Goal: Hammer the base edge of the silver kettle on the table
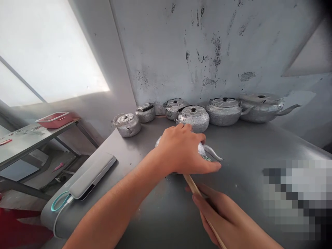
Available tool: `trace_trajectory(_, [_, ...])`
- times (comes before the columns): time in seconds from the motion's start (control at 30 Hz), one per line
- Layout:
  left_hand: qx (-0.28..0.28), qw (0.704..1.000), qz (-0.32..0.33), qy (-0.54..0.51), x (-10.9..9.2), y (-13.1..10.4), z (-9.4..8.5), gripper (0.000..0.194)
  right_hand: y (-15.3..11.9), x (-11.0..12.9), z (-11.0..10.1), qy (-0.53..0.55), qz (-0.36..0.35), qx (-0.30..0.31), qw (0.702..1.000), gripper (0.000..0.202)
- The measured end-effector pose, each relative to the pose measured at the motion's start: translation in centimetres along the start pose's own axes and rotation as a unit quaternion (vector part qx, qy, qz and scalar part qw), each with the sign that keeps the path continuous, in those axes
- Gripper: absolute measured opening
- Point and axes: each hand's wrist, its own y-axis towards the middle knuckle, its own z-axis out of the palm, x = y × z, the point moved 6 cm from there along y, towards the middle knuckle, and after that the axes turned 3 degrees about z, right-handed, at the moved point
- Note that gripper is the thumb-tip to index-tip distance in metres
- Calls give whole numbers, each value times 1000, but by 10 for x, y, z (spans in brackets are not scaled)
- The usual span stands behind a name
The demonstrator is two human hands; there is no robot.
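Note:
My left hand (181, 148) lies over a small silver kettle (201, 149) on the grey table, fingers bent round its top and far side and the thumb stretched out to the right. Most of that kettle is hidden under the hand; its curved spout (214, 154) points right. A patch of green shows below the spout, too small to name. In front of it, my right hand (215, 207) is closed round a thin wooden stick (192, 184). The stick's upper end meets the kettle's near side, under my left hand, so what is there cannot be seen.
Several silver kettles (223, 112) line the table's back edge by the stained wall. A grey power bank (90, 178) with a cable lies at the left. Beyond it, a side bench carries a pink tray (55, 120). A blurred-out patch (301, 197) covers the right side.

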Motion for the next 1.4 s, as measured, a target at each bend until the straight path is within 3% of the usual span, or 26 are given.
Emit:
trace_trajectory(0.2, [4, 1000, -3, 0, 0, -1, 0, 63, 2, 1, -4, -12, -7, 9, 1000, 32])
trace_trajectory(0.3, [4, 1000, -3, -3, 0, -1, -1, 62, 2, 1, -9, 12, 12, -20, 1000, 38])
trace_trajectory(0.43, [7, 1000, -3, -3, 0, -1, -1, 63, -1, 0, -3, 8, 28, 6, 1000, 33])
trace_trajectory(0.57, [8, 1000, -5, 1, 0, -1, -2, 64, -3, -3, -2, 26, 41, -20, 999, 35])
trace_trajectory(0.8, [8, 1000, -7, 2, 0, -1, -2, 63, 3, -1, -6, 1, 26, 15, 1000, 21])
trace_trajectory(0.93, [4, 1000, -5, -1, 0, -1, -2, 63, 5, 1, -17, -29, 9, -16, 999, 17])
trace_trajectory(1.4, [8, 1000, -11, -1, 1, -1, -2, 64, 1, 2, -18, 9, -1, -33, 999, 33])
